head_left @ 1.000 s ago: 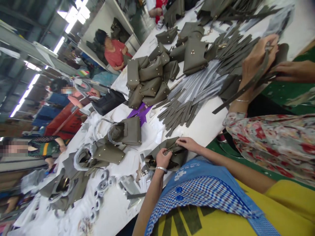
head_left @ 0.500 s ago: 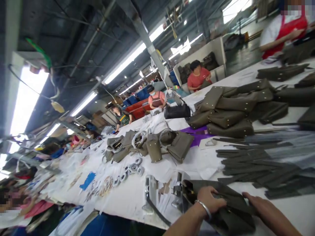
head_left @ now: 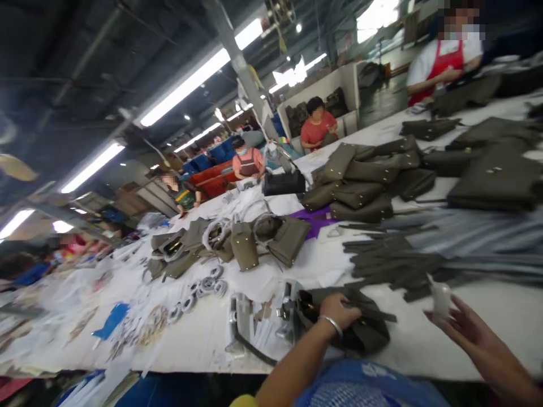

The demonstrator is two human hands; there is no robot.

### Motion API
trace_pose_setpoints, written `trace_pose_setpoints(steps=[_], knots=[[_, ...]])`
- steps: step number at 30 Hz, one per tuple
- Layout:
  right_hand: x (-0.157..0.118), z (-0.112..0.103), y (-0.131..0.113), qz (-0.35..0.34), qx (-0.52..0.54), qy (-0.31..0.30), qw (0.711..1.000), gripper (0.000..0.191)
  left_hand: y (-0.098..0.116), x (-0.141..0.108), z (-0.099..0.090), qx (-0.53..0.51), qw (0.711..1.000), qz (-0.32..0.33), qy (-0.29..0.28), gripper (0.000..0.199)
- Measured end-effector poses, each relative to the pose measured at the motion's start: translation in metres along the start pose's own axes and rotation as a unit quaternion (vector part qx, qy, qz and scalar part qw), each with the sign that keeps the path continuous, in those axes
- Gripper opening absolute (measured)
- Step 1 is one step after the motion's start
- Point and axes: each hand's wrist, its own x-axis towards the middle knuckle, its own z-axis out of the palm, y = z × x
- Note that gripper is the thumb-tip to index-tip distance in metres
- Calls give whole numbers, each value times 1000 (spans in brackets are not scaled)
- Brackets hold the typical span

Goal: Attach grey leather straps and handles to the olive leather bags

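My left hand (head_left: 339, 312), with a silver bangle at the wrist, grips an olive-brown handbag (head_left: 368, 328) lying on its side at the table's front. Its fingertips partly disappear behind the bag's folds. Gold-coloured metal shows at the bag's left end, beside a plastic-wrapped handle part (head_left: 289, 308). A thin dark strap end sticks out at the bag's right. Off to the right, my right hand (head_left: 464, 330) is raised above the white table (head_left: 424, 353), apart from the bag. Between its thumb and fingers is a small white bottle (head_left: 441, 298) with a thin pointed tip upward.
Dark strips (head_left: 390, 257) lie beyond the bag, with stacked olive bags (head_left: 360, 181) behind them. More bags with wrapped handles (head_left: 244, 246), rolled rings (head_left: 207, 284) and a blue scrap (head_left: 111, 322) lie leftward. Several co-workers stand along the far side, one in a red apron (head_left: 443, 65).
My right hand has left the bag and moved right, now with the white bottle in it. My left hand stays on the bag. The camera view has shifted.
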Motion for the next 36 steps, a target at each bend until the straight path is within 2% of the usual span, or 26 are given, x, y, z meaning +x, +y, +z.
trace_pose_setpoints(steps=[1,2,4,6,8,10,14,18,21,23,26,28,30,31,33,36], knots=[[-8,-2,-23,31,102,-11,994,63,3,-1,-3,6,1000,6,-4,36],[-11,-2,-45,43,160,-19,986,63,6,0,-6,11,1000,15,-8,34],[-9,2,-78,63,192,-50,978,55,11,3,-11,21,999,26,-12,30],[-3,10,-94,99,174,-27,979,48,13,5,-13,27,999,36,-27,27],[-1,17,-98,130,78,-31,988,47,12,5,-14,26,998,44,-41,26],[-6,23,-95,114,-57,-60,990,43,11,3,-14,23,998,46,-44,26],[-16,29,-87,38,-270,-111,956,29,8,0,-13,19,998,50,-33,26],[-17,26,-89,40,-363,-107,925,19,9,-1,-13,22,998,50,-33,27],[-14,21,-95,41,-392,-123,911,21,11,-2,-13,21,998,37,-34,26],[-12,18,-99,34,-389,-125,912,24,11,-3,-13,22,999,32,-35,26],[-11,19,-101,29,-296,-77,952,33,10,-2,-12,28,998,34,-35,28],[-11,25,-100,57,-147,-69,985,39,8,-2,-11,29,998,37,-34,29],[-12,33,-100,117,42,-91,988,39,7,-1,-10,25,998,42,-33,28],[-14,38,-100,152,136,-103,974,37,6,-1,-10,24,998,45,-32,28],[-18,47,-103,220,296,-128,921,34,5,-1,-9,22,998,49,-31,28],[-23,56,-108,298,426,-190,833,33,6,-1,-9,20,998,49,-31,26]])
